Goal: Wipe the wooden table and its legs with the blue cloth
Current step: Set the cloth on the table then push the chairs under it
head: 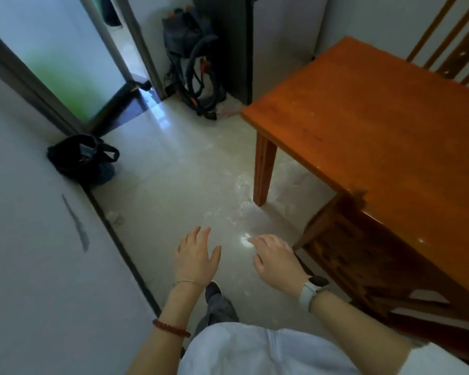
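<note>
The wooden table fills the right side of the view, its orange-brown top bare with a few pale specks. One table leg stands on the pale floor at its near-left corner. My left hand hovers over the floor, fingers spread and relaxed, holding nothing. My right hand hangs beside it with fingers loosely bent and nothing in it, just left of a dark wooden chair. No blue cloth is in view.
A black bag lies on the floor by the left wall. A vacuum cleaner with hoses stands in the far corner beside a doorway. A slatted chair back rises behind the table. White dust marks the floor near the table leg.
</note>
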Demonstrator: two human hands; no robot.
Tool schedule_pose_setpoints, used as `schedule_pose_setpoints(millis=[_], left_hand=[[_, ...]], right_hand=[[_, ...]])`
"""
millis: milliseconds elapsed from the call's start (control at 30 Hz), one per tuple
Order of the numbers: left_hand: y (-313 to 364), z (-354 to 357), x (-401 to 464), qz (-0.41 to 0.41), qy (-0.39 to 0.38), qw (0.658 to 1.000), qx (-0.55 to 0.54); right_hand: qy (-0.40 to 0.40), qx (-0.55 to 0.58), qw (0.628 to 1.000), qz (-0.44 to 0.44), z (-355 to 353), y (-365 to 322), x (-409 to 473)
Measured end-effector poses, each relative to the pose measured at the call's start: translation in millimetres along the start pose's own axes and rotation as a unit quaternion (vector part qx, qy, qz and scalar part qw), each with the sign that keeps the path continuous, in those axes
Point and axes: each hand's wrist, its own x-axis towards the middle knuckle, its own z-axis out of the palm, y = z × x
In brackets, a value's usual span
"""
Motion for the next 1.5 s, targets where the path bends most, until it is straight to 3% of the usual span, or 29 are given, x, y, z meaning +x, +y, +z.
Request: schedule_pose_setpoints(millis=[333, 833, 1033, 1267, 1500], left_hand=[[-115.9, -74.1, 152.2, -0.05, -0.027, 0.998, -0.031], [-57.5, -168.8, 489.2, 0.031, -0.004, 1.0, 0.004], [-66.7, -194.4, 591.2, 0.014, -0.055, 0.998, 0.021], [-42.8, -219.4, 745.4, 0.109, -0.107, 0.987, 0.042], [73.9, -225.4, 883.4, 0.251, -0.164, 0.949, 0.096]], right_hand=[[-0.015, 0.08, 0.994, 0.076, -28.1, -76.6, 192.9], [0.006, 0.099, 0.99, 0.096, -143.9, -37.2, 497.1], [0.006, 0.124, 0.983, 0.138, -174.8, -16.4, 595.7], [0.032, 0.181, 0.939, 0.29, -215.3, 29.0, 689.5], [0.144, 0.233, 0.865, 0.421, -282.4, 101.8, 725.7]])
